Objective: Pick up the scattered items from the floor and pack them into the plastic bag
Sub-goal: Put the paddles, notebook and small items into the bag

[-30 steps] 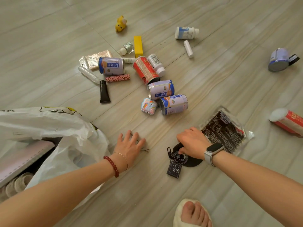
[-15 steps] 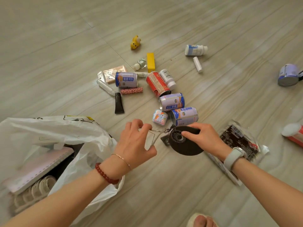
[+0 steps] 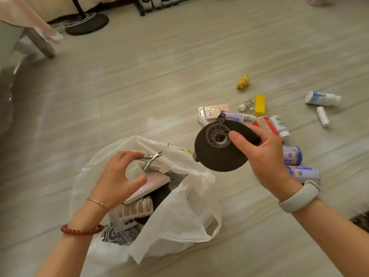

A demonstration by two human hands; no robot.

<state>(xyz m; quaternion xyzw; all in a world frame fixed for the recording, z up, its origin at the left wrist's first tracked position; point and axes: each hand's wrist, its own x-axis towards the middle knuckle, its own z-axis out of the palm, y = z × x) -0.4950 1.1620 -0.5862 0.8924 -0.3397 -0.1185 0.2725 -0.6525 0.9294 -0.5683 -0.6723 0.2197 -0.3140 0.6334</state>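
Now lifted over bag (image 3: 179, 206) | left hand (image 3: 117, 176) pinching nippers (image 3: 149, 159) | right hand (image 3: 265, 154) gripping pouch (image 3: 215, 152)

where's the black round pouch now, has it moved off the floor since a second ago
Yes. The black round pouch was on the floor by the cans; now the right hand holds it up, nearer the plastic bag.

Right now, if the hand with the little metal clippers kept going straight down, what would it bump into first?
Probably the pink notebook lying at the top of the open plastic bag. The left hand holds the clippers right above it, though depth is hard to judge from this one view.
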